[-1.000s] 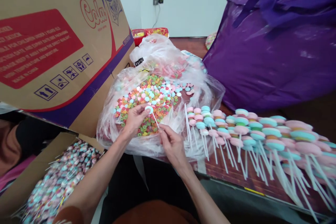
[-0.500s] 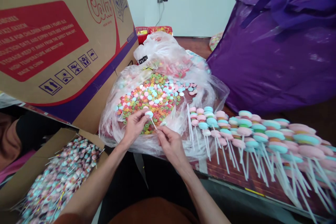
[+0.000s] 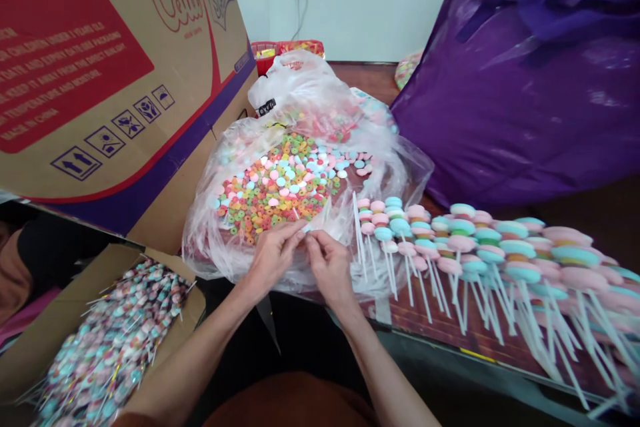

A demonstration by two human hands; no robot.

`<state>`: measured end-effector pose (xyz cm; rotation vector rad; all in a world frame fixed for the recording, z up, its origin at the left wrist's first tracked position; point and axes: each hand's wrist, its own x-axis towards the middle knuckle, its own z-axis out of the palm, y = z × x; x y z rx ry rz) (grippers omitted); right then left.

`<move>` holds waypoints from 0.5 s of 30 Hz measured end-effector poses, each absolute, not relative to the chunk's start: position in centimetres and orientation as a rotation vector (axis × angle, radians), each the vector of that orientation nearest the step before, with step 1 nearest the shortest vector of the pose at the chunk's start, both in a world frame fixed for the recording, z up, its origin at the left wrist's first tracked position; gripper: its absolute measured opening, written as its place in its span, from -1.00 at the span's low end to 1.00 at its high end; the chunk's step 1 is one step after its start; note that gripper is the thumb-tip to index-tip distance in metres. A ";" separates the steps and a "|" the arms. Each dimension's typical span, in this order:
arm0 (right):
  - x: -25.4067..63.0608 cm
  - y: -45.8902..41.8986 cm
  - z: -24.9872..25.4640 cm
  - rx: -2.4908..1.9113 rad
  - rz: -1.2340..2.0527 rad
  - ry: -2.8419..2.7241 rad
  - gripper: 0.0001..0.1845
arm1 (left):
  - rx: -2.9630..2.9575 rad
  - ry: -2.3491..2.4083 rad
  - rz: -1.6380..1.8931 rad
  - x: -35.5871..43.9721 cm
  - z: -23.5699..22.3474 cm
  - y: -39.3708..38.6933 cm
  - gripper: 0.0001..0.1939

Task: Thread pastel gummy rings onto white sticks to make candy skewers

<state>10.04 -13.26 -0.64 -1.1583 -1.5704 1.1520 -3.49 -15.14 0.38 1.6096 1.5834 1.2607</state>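
Note:
My left hand (image 3: pixel 277 255) and my right hand (image 3: pixel 330 267) meet over the near edge of a clear plastic bag (image 3: pixel 225 263), fingertips almost touching. Both are closed in a pinch around a small lollipop (image 3: pixel 307 228), mostly hidden by the fingers. A bit of its white stick (image 3: pixel 295 213) pokes up above the left fingers. Just beyond, ring-shaped gummies (image 3: pixel 260 217) and pale pink, blue and white candy discs (image 3: pixel 281 181) lie loose on the bag. To the right, rows of stacked candy lollipops (image 3: pixel 460 227) rest with their sticks towards me.
A large printed carton (image 3: pixel 165 140) stands at the left. Below it, an open box (image 3: pixel 65 320) holds many wrapped lollipops (image 3: pixel 120 340). A big purple bag (image 3: pixel 515 93) fills the right rear. Red baskets (image 3: pixel 263 65) sit at the back by the wall. Part of another person (image 3: pixel 23 267) shows at far left.
My hands have come together. The pale disc held in the left fingers, with its stick in the right, has turned and is now mostly covered. The stick end now points up and away.

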 end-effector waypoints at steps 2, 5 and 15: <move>10.8 -12.8 -1.2 -1.221 1.064 -1.545 -0.69 | 1.681 1.593 1.223 -3.6 1.0 -13.3 -0.67; 11.9 -12.6 -2.3 -1.298 0.997 -1.520 -0.70 | 1.861 1.676 1.161 -4.5 1.2 -9.9 -0.66; 11.5 -13.4 -3.6 -1.317 0.901 -1.598 -0.68 | 2.146 1.641 0.844 -5.5 0.5 -7.4 -0.76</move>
